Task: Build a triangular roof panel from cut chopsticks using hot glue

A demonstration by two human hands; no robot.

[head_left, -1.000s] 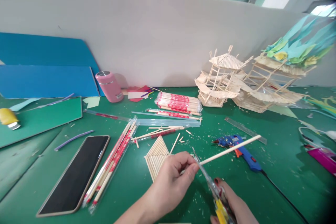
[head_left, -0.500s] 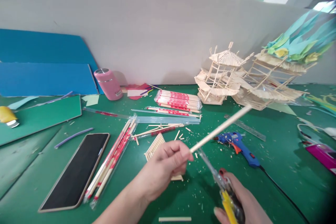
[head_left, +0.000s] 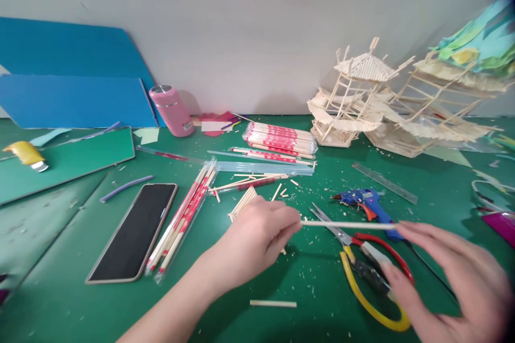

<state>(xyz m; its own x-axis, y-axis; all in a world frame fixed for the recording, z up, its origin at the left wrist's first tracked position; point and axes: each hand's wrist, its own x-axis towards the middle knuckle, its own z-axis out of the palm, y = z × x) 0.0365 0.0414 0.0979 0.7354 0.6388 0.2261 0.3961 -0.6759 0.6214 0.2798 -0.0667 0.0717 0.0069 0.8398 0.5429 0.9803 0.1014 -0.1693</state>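
My left hand is closed on one end of a thin wooden chopstick, which lies level across the view. At its other end my right hand has thumb and fingers apart, the fingertips at or touching the stick's tip. Between the hands, scissors with red and yellow handles rest on the green table, blades parted. Partly hidden behind my left hand is a small panel of sticks. One short cut stick lies nearer to me.
A blue glue gun lies behind the scissors, its cord running right. Wrapped chopsticks and a phone lie left. Farther back are a chopstick bundle, a pink bottle and a stick pavilion.
My right hand has let go of the scissors, now on the table, and moved to the stick's far end. The chopstick has swung from slanting upward to level. The view has tilted down.
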